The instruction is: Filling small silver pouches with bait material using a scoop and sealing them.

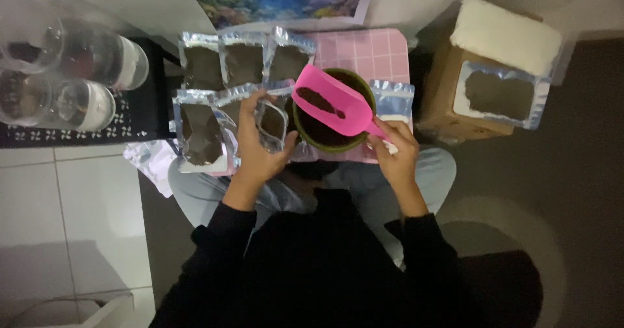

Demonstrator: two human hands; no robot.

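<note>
Left hand (257,147) gripping pouch (272,123) beside bowl (333,110); right hand (394,147) closed on pink scoop (333,104) (dark powder inside) over bowl. Pink checked table (370,52), filled pouches (224,84), dim tiled floor (78,230).

Left hand (255,147) and right hand (395,147) both raised, fingers curled.

A black long-sleeved top is worn, its fabric plain and unmarked, with the sleeves drawn down to the wrists and ending in close cuffs. The left hand (257,147) and the right hand (394,147) are left bare — no gloves, rings or watch can be made out. Light grey-blue trousers are seen on the legs below the hands — loose, softly creased cloth.
</note>
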